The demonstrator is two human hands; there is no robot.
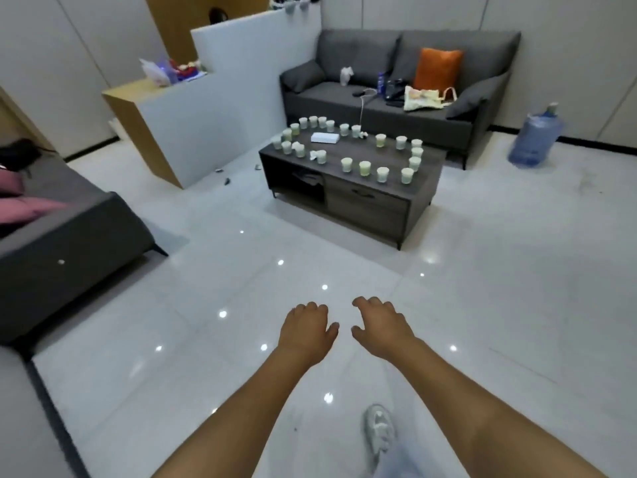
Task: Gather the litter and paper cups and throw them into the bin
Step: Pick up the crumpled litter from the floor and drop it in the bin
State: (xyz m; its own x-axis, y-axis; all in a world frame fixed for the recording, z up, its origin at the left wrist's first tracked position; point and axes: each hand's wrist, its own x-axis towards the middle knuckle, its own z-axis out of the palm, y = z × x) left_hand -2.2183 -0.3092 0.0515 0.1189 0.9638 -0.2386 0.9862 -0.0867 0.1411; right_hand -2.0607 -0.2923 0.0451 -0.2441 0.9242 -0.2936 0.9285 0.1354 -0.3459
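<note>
Both hands, left [305,331] and right [379,327], are hanging empty, fingers loosely curled, well short of the cups [364,168] ringing the table [365,205]. Gathering hasn't begun; she's needing to close in first. No bin showing.

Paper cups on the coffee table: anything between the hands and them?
Nothing visible. Left hand and right hand hover, holding nothing, over bare floor that runs to the coffee table bearing the paper cups.
</note>
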